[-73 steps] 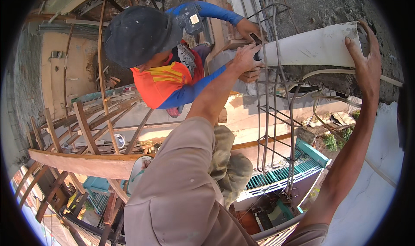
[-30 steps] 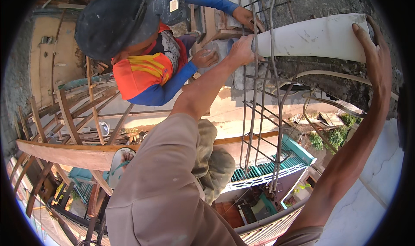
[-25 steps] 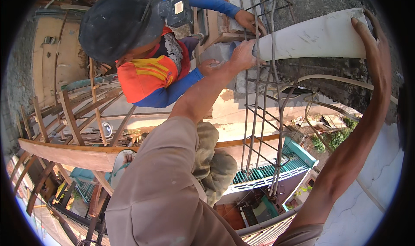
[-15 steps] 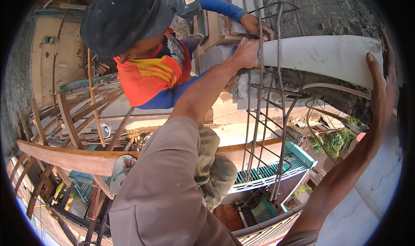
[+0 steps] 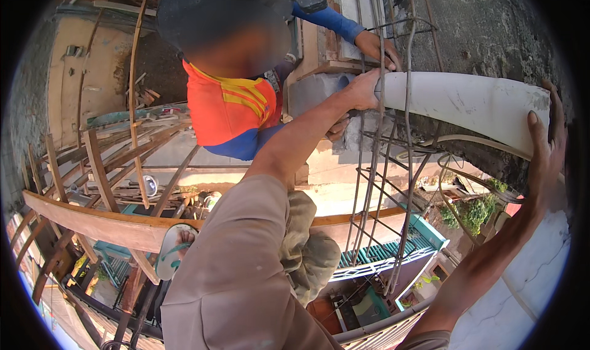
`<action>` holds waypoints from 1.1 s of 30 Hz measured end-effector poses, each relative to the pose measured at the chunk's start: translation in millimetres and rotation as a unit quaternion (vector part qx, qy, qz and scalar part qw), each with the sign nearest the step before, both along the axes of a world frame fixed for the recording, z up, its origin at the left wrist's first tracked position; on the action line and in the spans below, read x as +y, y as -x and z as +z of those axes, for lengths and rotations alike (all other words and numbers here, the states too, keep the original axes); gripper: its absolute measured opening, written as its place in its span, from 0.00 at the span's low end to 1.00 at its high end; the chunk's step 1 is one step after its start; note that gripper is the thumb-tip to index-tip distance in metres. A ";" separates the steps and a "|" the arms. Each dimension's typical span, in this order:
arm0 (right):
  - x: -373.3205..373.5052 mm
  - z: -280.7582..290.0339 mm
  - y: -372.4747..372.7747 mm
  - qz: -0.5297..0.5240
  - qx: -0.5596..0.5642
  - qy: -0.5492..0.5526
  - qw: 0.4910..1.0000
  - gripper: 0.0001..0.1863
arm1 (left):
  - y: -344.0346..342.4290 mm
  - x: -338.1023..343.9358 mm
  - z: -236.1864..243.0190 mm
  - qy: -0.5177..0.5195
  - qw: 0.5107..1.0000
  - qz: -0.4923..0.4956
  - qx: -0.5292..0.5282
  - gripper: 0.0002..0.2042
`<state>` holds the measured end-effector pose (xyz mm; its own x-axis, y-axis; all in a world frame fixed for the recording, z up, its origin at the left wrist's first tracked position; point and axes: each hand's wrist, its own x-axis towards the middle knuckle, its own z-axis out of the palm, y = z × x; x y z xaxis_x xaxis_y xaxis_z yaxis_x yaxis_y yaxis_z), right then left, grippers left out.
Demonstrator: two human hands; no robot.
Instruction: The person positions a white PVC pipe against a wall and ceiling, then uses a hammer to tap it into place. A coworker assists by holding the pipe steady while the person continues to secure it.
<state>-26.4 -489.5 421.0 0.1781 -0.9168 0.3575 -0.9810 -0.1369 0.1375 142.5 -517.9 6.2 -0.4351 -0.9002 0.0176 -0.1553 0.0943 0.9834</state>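
A large white pipe [image 5: 467, 98] lies across the upper right and passes behind the upright steel reinforcing bars [image 5: 408, 122]. At its left end my left hand [image 5: 362, 92] is closed, its fingers partly hidden behind the bars. My right hand [image 5: 549, 135] grips the right end, thumb on the near side and fingers over the far edge. Close to my left hand is a co-worker's hand [image 5: 378, 49], by the bars above the pipe. The co-worker's other hand [image 5: 338, 129] is below my left wrist, partly hidden.
A co-worker in an orange shirt [image 5: 221, 101] leans in at the upper left. Timber framing [image 5: 98, 172] and a long board [image 5: 110, 224] span the left, high above a teal-railed balcony [image 5: 424, 233]. A rough concrete wall [image 5: 479, 30] stands beyond the pipe; a pale cable [image 5: 473, 140] hangs beneath it.
My view has shifted, so the pipe and bars appear slightly lower and further right. The co-worker's head has moved right and turned. Both my hands keep their hold on the pipe.
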 end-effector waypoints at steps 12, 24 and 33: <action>-7.4 3.0 -5.7 -0.024 -0.041 -0.005 0.999 0.48 | 6.0 -4.5 -10.7 0.054 0.998 0.010 0.029 0.46; -23.9 2.6 -10.2 -0.062 -0.017 -0.090 0.994 0.41 | 7.2 -22.0 -3.2 0.060 0.988 -0.116 -0.083 0.45; 0.0 38.9 -60.7 0.029 -0.153 -0.210 0.965 0.35 | 11.2 -13.6 -10.7 0.168 0.966 -0.088 -0.177 0.31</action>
<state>34.3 -489.6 460.0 0.1794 -0.9838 0.0000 -0.9558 -0.1743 -0.2368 131.3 -531.5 -4.5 -0.6137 -0.7808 0.1176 -0.4287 0.4545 0.7808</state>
